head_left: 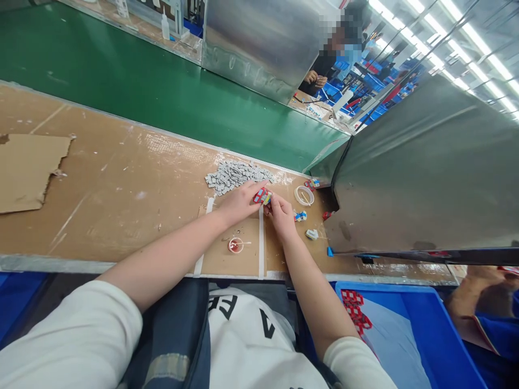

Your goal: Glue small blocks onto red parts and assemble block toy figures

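My left hand (pixel 242 202) is closed on a small red plastic piece (pixel 261 195) with pale blue and yellow parts, perhaps a toy vehicle. From the other side, my right hand (pixel 281 215) pinches the same piece at its near end, with the fingertips partly hidden. Just beyond the hands lies a heap of small grey flat pieces (pixel 237 174). Nearer to me sits a small cup of red liquid (pixel 235 245) with a thin white stick across it. Right of my right hand are a blue, white and yellow piece (pixel 300 216) and a pale piece (pixel 312 234).
A white ring-shaped dish (pixel 304 196) stands at the right, by a red and blue piece (pixel 312 184). Metal panels (pixel 421 173) bound that side. Below is a blue bin (pixel 430 319) with red pieces. Cardboard (pixel 32 170) lies left; a green belt (pixel 133 81) runs behind. Other people work nearby.
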Tool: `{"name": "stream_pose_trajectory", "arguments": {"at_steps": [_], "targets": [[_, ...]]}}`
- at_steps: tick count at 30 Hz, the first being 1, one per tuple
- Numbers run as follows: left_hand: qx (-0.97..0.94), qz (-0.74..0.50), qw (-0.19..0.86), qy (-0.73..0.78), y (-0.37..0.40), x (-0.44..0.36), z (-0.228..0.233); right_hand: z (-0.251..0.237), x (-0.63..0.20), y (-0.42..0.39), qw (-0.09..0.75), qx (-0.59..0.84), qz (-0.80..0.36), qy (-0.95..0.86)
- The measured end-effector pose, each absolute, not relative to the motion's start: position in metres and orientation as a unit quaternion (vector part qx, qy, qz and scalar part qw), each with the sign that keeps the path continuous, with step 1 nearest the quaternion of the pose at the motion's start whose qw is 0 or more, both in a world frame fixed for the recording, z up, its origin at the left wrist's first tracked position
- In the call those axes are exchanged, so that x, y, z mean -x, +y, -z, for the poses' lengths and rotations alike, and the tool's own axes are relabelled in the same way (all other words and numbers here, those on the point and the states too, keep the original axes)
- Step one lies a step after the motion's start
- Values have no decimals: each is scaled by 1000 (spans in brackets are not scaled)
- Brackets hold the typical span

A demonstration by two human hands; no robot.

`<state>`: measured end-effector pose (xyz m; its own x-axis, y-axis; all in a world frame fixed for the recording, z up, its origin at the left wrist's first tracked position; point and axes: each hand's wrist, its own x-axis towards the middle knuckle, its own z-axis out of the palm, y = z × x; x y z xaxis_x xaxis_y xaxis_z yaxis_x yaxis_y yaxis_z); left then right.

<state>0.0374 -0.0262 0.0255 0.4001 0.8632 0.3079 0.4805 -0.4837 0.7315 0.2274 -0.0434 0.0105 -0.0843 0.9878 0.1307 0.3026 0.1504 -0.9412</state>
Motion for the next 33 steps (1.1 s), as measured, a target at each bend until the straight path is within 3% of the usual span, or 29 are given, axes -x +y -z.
{"name": "stream_pose_trajectory", "arguments": {"at_steps": [9,14,17,22,24,28,33], "targets": [[-832,-326,200,403,-25,-38,-20,9,-234,-47,449,521,-433,-583],[-827,-376,228,351,-27,-36,-24,15,-236,-43,497,462,-482,-554],[-786,-400,329,337,-25,-36,-25,13,-235,-42,496,425,-482,-584],[-564,-316,718,260,-16,-34,-26,4,-238,-45,501,369,-420,-661],[-479,-286,799,224,-13,-32,-28,0,-239,-47,489,340,-383,-707],[-427,-270,834,221,-9,-30,-30,-6,-236,-50,456,314,-314,-771],[-495,-248,780,292,-12,-33,-27,-6,-231,-49,472,311,-209,-798]]}}
